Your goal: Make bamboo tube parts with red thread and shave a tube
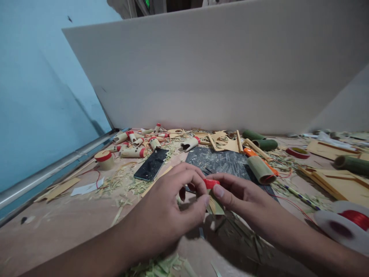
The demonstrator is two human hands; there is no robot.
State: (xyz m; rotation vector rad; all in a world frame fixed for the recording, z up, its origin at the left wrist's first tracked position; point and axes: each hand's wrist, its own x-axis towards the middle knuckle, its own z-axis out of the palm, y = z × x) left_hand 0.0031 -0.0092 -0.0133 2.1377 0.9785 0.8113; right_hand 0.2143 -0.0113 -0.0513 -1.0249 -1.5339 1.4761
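Between my two hands is a short bamboo tube (216, 207), pale green, with a red band (211, 184) around its upper end. My left hand (181, 196) has its fingers curled, with thumb and fingertips closed at the tube's left side. From the right, my right hand (240, 194) grips it, thumb on the front by the red band and fingers behind. Part of the tube is hidden by the fingers. Beyond the hands lies a dark cutting mat (219, 163), and a bamboo tube (261, 169) rests near its right edge.
A phone (152, 164) lies left of the mat, near several red-banded bamboo pieces (132, 152). An orange cutter (250, 152), a red tape roll (298, 152), a pen (302, 198) and a spool of red cord (356, 219) are on the right. Shavings (170, 267) litter the table. A white panel (216, 73) stands behind.
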